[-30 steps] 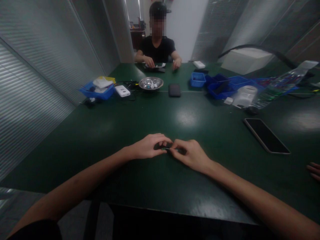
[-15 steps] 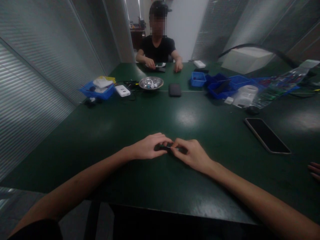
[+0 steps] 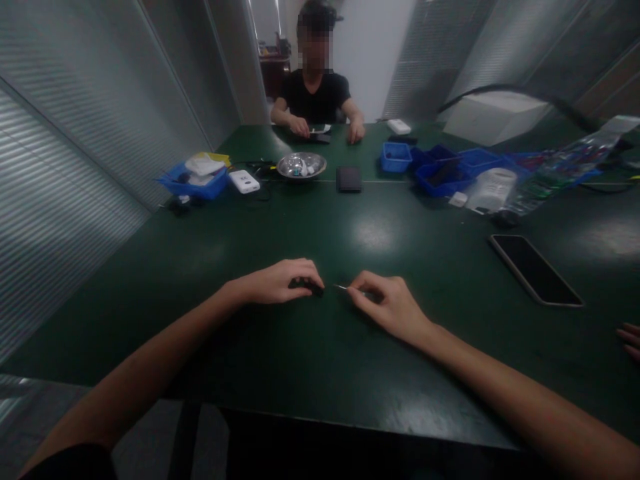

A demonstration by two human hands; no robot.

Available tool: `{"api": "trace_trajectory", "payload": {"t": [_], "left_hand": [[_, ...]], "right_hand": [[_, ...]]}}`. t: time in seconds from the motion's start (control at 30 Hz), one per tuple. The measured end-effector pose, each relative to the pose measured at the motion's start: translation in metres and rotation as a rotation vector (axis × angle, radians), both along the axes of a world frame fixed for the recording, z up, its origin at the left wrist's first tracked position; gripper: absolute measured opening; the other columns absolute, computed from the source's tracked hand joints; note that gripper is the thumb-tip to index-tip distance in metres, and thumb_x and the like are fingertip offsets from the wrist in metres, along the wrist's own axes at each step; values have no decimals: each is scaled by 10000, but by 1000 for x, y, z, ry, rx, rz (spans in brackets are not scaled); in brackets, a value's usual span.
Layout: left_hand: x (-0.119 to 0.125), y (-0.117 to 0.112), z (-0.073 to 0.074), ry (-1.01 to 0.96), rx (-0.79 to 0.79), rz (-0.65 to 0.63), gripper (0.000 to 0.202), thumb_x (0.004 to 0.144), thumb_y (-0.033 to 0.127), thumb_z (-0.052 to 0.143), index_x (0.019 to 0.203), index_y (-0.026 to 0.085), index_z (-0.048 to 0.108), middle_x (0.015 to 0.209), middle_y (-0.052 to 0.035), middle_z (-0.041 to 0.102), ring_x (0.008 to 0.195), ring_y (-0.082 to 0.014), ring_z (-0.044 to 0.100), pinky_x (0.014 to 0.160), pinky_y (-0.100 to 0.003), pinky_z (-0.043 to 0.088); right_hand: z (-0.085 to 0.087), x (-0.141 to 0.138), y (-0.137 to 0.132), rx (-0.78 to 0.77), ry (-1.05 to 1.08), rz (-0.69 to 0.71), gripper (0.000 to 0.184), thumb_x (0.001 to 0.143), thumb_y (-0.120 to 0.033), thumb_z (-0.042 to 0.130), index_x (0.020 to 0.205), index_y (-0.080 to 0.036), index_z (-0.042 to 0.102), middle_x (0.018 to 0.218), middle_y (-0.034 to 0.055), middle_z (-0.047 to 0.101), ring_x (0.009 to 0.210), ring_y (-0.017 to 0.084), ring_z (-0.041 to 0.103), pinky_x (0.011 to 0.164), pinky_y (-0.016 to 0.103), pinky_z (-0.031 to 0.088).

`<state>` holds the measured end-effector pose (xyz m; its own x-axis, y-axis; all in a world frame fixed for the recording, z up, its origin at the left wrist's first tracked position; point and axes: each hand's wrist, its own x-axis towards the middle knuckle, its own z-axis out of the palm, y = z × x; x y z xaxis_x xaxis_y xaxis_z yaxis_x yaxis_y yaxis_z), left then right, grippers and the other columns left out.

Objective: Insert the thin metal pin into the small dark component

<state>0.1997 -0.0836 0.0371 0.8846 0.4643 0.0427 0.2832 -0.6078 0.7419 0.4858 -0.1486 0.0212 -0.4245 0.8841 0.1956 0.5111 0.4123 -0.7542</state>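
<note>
Tight grip of left hand on a small black block; right hand pinches a thin metal sliver beside it; glossy green surface around.

Green desk, glare patch mid-frame. Phone lies flat, screen dark, right of centre. Far part, left to right: blue tray, white pack just beside it, steel bowl, black case, blue bins. Person seated top centre.
</note>
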Motion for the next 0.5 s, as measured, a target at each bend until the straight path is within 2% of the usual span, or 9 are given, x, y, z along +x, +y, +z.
{"api": "trace_trajectory", "payload": {"t": [0.13,0.33,0.43,0.5], "left_hand": [[-41,28,2,98,-20,136,243,979,254,618,1201,242,718,1189,-83,661,1093,-218,623,949,-339,481],[-106,66,-8,222,125,542,347,951,384,616,1261,245,689,1158,-64,667,977,-206,626,860,-330,498],[-126,75,-13,262,183,614,379,934,410,624,1271,245,682,1166,-65,670,976,-211,624,844,-334,495],[-130,76,-12,283,204,649,393,921,443,639,1255,240,683,1164,-70,669,988,-218,622,845,-338,494]], "right_hand": [[1,0,-1,21,-15,-4,226,994,-348,594,907,-180,719,746,6,705,562,113,578,547,240,412],[0,3,0,17,-33,21,241,1002,-362,581,920,-181,718,718,1,693,549,110,563,534,236,397],[-1,3,0,16,-43,21,242,1000,-361,584,915,-180,721,730,4,698,562,112,574,538,236,398],[-2,2,0,17,-42,12,233,995,-352,591,908,-180,720,719,-2,690,556,109,572,537,233,396]]}}
